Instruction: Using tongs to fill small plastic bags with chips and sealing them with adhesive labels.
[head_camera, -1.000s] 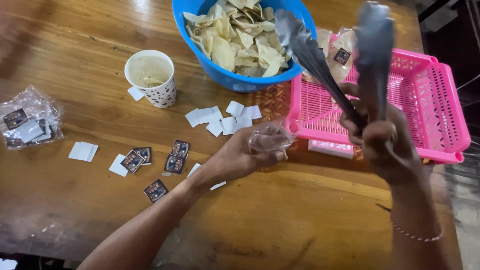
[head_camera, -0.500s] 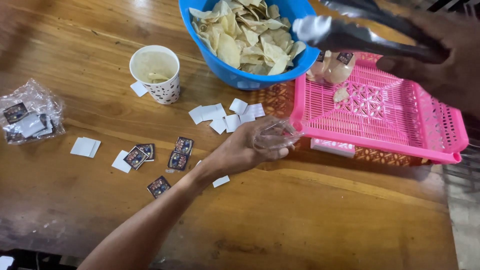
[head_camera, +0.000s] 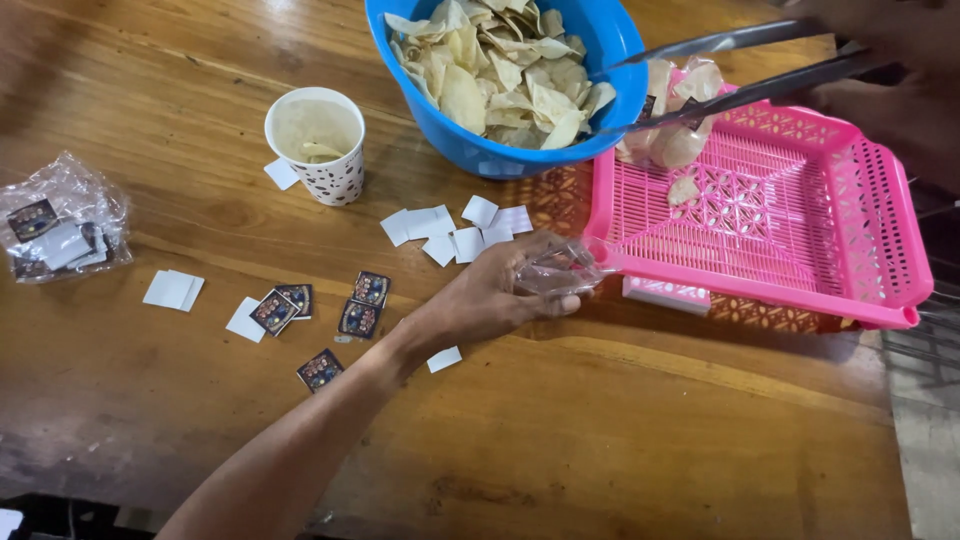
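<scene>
Here, a wooden table (head_camera: 620, 440) is lying under everything, and a pink slotted plastic tray (head_camera: 800, 250) is sitting at its right side, touching the blue bowl (head_camera: 480, 150) that is holding a heap of pale chips (head_camera: 500, 70) at the top centre. The right hand (head_camera: 890, 90) is reaching in from the upper right corner, closed around the handles of a pair of metal tongs (head_camera: 720, 70); the 2 arms of the tongs are standing apart and their tips are reaching over the bowl's rim, just touching the chips at its right edge. A filled clear packet (head_camera: 680, 110) with a dark label is lying in the tray's far left corner, and 1 loose chip (head_camera: 683, 188) is lying on the tray floor near it. The left hand (head_camera: 490, 295) is resting on the table just in front of the tray's near left corner, its fingers curled around an empty clear plastic bag (head_camera: 560, 270) that is touching the tray's rim. A white spotted paper cup (head_camera: 318, 145) is standing upright left of the bowl. A crumpled clear bag of labels (head_camera: 60, 225) is lying at the far left edge. Small white paper slips (head_camera: 455, 232) are lying scattered between cup and hand, and dark square printed labels (head_camera: 320, 310) are lying just left of the forearm.
</scene>
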